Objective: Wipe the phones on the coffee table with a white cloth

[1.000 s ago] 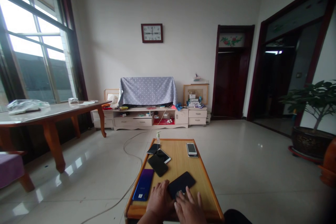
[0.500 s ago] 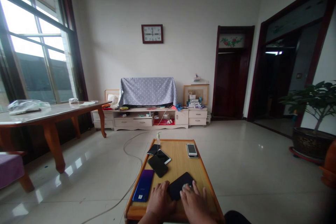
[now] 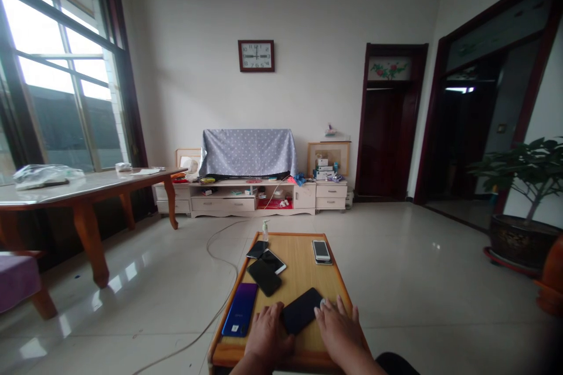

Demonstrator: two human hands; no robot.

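A black smartphone (image 3: pixel 302 310) lies flat and slanted on the near part of a small wooden table. My left hand (image 3: pixel 267 333) grips its left end, fingers at the far edge and thumb at the near one. Just off the phone's right end is my right hand (image 3: pixel 341 328), with a small white wad (image 3: pixel 322 303) pinched at its fingertips, mostly hidden. Left of my hands lies a blue-purple phone (image 3: pixel 240 309). Beyond it, a dark phone (image 3: pixel 264 278) overlaps a white-framed phone (image 3: pixel 274 262), and another black phone (image 3: pixel 257 249) lies behind.
At the small table's (image 3: pixel 303 246) far right lies a white phone (image 3: pixel 321 250) on top of another. A pump bottle (image 3: pixel 265 231) stands at its far left corner. A cable (image 3: pixel 210 310) runs along the floor at left. A potted plant (image 3: pixel 528 234) stands at right.
My right hand has slid to the right across the black phone with the white wad, past its right end. My left hand stays on the phone's left end.
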